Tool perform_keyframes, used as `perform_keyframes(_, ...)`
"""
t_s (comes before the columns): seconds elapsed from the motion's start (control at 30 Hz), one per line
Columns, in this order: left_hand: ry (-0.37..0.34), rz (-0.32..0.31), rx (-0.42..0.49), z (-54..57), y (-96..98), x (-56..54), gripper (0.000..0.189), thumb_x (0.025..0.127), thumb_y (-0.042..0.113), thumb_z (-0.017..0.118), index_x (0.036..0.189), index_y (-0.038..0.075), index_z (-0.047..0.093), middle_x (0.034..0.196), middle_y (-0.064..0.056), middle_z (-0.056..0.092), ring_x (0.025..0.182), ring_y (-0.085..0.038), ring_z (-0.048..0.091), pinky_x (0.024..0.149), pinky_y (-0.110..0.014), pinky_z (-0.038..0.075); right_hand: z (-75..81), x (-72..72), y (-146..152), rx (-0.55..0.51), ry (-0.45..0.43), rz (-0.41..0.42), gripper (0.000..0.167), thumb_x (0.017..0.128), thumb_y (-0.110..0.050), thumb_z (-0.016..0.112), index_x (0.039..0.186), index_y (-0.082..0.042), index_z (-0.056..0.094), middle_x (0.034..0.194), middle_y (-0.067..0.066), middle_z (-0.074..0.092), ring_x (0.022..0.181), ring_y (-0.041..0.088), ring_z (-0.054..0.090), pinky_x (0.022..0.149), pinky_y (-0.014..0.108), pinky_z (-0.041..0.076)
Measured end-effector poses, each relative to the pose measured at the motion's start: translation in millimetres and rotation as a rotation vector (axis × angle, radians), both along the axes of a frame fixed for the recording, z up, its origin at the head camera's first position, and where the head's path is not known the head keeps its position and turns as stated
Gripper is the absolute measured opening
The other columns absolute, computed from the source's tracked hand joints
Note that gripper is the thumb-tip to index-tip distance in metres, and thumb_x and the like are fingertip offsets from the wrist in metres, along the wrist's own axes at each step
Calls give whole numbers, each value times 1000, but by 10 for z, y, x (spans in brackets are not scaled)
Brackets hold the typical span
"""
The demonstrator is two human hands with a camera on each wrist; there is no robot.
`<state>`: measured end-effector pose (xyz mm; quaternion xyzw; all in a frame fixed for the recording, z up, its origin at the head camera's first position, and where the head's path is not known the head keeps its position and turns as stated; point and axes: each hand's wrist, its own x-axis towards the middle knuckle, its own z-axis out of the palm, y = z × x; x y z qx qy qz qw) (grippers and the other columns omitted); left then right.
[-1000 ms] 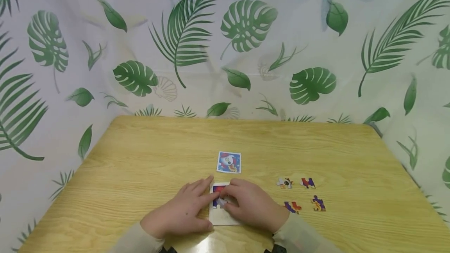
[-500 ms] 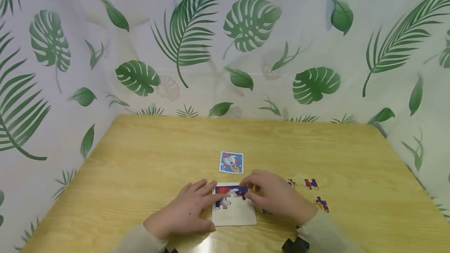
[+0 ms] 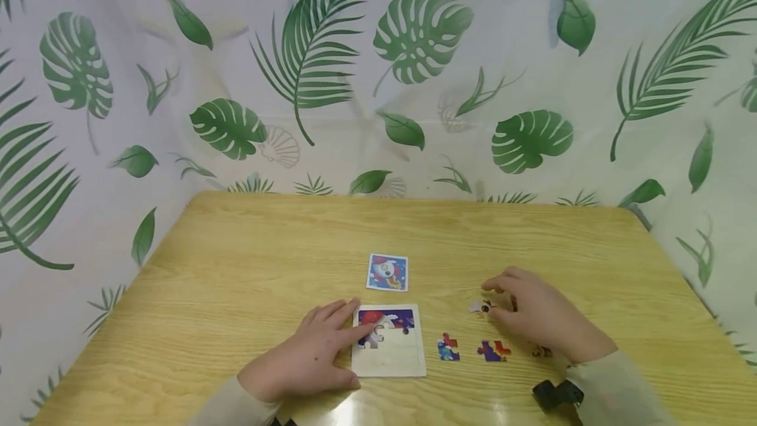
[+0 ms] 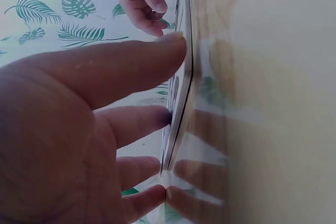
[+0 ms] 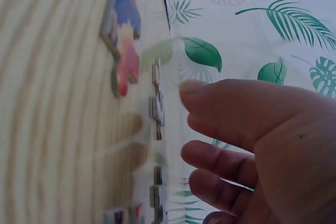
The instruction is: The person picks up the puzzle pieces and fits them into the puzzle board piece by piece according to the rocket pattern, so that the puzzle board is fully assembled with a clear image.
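Observation:
A square puzzle tray (image 3: pixel 390 361) lies on the table, its upper part filled with joined red, white and purple jigsaw pieces. My left hand (image 3: pixel 313 352) rests over its left side, fingers straight, the index fingertip on the pieces. In the left wrist view the thumb (image 4: pixel 142 66) lies by the tray's near edge. To the right, my right hand (image 3: pixel 547 314) hovers over a white jigsaw piece (image 3: pixel 476 307), thumb and fingers apart. The right wrist view shows a gap between the thumb (image 5: pixel 210 95) and that piece (image 5: pixel 157 103).
Left of the right hand lie a blue-and-red piece (image 3: pixel 448 349) and a purple-and-red piece (image 3: pixel 492 350). Another piece (image 3: pixel 541 351) is partly hidden under the right hand. A rocket picture card (image 3: pixel 387 273) lies behind the tray. A leaf-patterned cloth (image 3: pixel 349 150) hangs behind the table.
My right hand has moved right from the tray to the loose pieces, leaving a purple piece in the tray's upper right corner. The left hand stays on the tray.

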<state>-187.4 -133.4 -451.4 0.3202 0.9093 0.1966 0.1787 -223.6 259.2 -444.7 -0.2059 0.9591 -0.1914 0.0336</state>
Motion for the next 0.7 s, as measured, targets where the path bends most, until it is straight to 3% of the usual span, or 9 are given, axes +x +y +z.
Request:
perform_keyframes(0.3, 41, 7, 17, -5, -19, 16, 88, 86, 47, 76, 159, 17, 36, 168, -12, 15, 152, -36, 14, 117, -63, 12, -50, -26, 32, 31, 13, 46, 30, 88, -27, 80, 115, -15, 74, 107, -4, 60, 91, 15, 56, 79, 41, 51)
perform_keyframes(0.43, 54, 6, 13, -1, -16, 20, 87, 85, 46, 77, 158, 18, 38, 167, -12, 17, 151, -37, 16, 117, -63, 14, -79, -30, 30, 45, 7, 31, 22, 89, -25, 79, 110, -18, 73, 109, -4, 61, 102, 22, 60, 89, 49, 52)
perform_keyframes(0.7, 76, -21, 20, -12, 2, 7, 87, 86, 44, 77, 159, 22, 36, 167, -11, 19, 150, -36, 18, 117, -61, 15, -92, -48, 7, 73, 19, 14, 17, 88, -26, 80, 102, -20, 72, 104, -6, 61, 100, 22, 62, 89, 48, 53)
